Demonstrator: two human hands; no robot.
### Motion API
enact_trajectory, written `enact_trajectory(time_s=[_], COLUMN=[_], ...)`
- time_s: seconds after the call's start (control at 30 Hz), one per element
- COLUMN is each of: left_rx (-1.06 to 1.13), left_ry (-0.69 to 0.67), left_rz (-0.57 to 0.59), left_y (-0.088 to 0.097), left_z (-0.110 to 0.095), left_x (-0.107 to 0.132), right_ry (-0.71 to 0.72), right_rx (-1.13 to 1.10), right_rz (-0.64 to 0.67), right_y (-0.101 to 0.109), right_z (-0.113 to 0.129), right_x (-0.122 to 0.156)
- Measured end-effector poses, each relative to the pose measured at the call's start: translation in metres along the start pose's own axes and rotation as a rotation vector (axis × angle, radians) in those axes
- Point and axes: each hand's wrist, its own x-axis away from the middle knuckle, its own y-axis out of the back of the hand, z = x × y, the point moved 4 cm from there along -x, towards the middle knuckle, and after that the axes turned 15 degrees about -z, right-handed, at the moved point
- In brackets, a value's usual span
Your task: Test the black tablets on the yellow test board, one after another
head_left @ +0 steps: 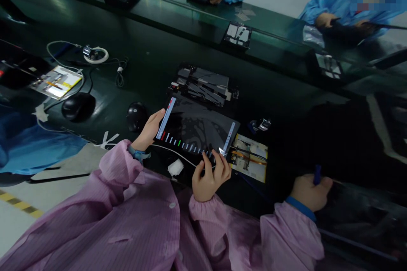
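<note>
A lit tablet screen, with a column of small text lines and coloured bars at its ends, is tilted over the bench in front of me. My left hand grips its left edge, thumb on the glass. My right hand is at the lower right edge, its fingers apart and the fingertips on the glass; the thumb is off the screen. Just behind the screen lies an opened device body with dark inner parts. To the right of the screen is a yellow-edged board with dark and orange ribbon cables.
Black mice stand left of the screen. A white scrap lies near the front edge, and a metal connector at right. A neighbour's hand holds a blue tool. Across the bench, people in blue handle devices.
</note>
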Motion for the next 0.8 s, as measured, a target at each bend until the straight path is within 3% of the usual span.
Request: enact_trajectory(time_s=[0.37, 0.57, 0.73, 0.8], left_rx=[0.008, 0.002, -0.008, -0.008], left_ry=[-0.019, -0.007, -0.018, -0.01], left_rz=[0.028, 0.02, 0.04, 0.028], left_y=[-0.001, 0.0, -0.001, -0.001], left_z=[0.001, 0.001, 0.0, 0.0], left_x=[-0.001, -0.001, 0.0, 0.0], right_ry=[-0.004, -0.09, 0.112, 0.09], right_rx=[0.005, 0.025, -0.064, -0.026], right_rz=[0.011, -0.074, 0.17, 0.138], right_y=[0.0, 0.005, -0.005, -0.004], right_z=[-0.001, -0.007, 0.005, 0.004], right_x=[0.0, -0.001, 0.0, 0.001])
